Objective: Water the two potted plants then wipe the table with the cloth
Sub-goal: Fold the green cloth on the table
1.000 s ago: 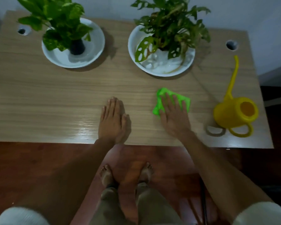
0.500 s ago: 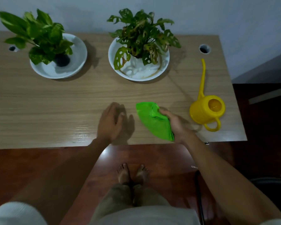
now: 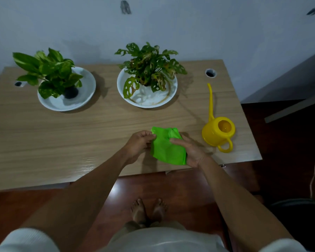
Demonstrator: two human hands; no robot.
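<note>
While both hands hold cloth (image 3: 166, 148) (folded), right palm hidden.

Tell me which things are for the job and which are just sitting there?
For the job: green cloth, held by left hand and right hand; left plant; right plant; yellow watering can; table.
Just there: cable holes.

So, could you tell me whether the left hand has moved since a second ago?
Yes. The left hand has left the table and moved right, toward the watering can, and now pinches the green cloth.
</note>
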